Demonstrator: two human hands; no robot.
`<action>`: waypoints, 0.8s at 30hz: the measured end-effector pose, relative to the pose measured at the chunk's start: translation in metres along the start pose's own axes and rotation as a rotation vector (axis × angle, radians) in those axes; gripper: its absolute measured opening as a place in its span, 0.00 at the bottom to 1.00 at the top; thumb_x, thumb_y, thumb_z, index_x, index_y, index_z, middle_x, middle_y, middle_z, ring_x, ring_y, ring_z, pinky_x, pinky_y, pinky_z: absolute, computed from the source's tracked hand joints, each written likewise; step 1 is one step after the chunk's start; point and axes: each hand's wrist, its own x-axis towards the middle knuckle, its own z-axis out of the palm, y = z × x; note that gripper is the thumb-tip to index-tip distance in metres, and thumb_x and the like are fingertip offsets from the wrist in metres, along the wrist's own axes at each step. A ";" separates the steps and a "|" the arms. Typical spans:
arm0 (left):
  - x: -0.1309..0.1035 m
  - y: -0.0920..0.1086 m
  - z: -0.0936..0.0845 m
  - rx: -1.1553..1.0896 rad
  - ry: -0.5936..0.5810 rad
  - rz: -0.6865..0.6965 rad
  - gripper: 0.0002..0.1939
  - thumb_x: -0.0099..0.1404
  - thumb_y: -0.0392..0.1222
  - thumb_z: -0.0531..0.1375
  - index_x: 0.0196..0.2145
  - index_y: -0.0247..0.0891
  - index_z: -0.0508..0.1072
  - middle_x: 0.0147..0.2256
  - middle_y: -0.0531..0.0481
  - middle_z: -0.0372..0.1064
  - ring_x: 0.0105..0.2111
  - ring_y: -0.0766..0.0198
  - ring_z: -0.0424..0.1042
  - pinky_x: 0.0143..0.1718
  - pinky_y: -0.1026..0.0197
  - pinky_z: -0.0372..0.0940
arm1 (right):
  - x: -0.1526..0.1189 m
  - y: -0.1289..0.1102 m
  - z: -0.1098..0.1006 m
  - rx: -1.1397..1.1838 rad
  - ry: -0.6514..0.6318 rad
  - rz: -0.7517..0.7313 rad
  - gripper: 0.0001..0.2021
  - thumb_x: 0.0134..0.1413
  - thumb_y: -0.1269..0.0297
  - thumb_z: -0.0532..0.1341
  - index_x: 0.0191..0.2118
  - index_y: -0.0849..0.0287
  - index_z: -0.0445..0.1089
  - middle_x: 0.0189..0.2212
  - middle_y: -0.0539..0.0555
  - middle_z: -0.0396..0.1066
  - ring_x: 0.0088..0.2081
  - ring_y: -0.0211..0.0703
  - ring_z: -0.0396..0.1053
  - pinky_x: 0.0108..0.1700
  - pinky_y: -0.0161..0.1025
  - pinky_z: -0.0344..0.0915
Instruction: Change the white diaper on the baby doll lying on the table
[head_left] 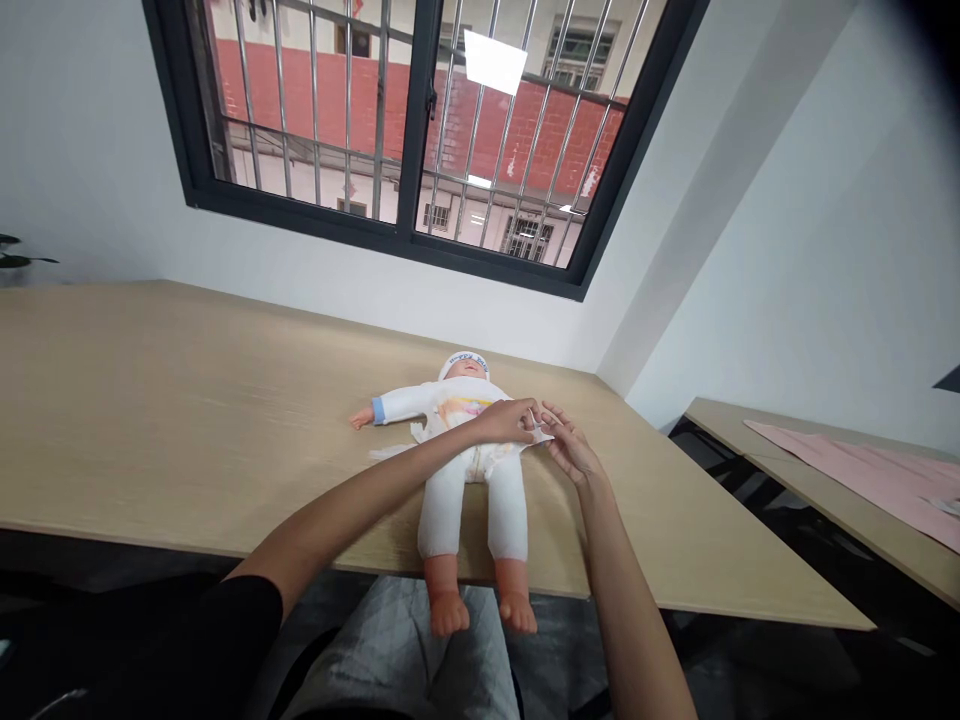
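A baby doll [439, 500] in white clothes and a white printed cap lies on its back, its feet jutting past the table's near edge. Around its hips is a white diaper [480, 463], with one loose side wing [394, 453] spread on the table at the left. My left hand [511, 420] reaches across the doll's belly, fingers pinched at a thin white piece beside its hip. Facing it, my right hand [571, 448] has its fingertips closed at the same white piece. Whether that piece is diaper or sleeve is unclear. The doll's arm on that side is mostly hidden.
The wooden table [225, 400] runs up to a white wall below a barred window [405, 235]. At the right stands another table [712, 412] with a pink cloth [862, 470] on it. Plant leaves [19, 260] show at the left edge.
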 end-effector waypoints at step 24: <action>0.006 -0.011 0.002 -0.085 -0.014 0.014 0.16 0.54 0.28 0.52 0.41 0.36 0.65 0.30 0.53 0.68 0.31 0.67 0.67 0.30 0.67 0.60 | 0.004 0.003 -0.003 0.086 0.050 0.024 0.19 0.38 0.72 0.68 0.41 0.57 0.70 0.31 0.47 0.72 0.31 0.32 0.69 0.33 0.25 0.68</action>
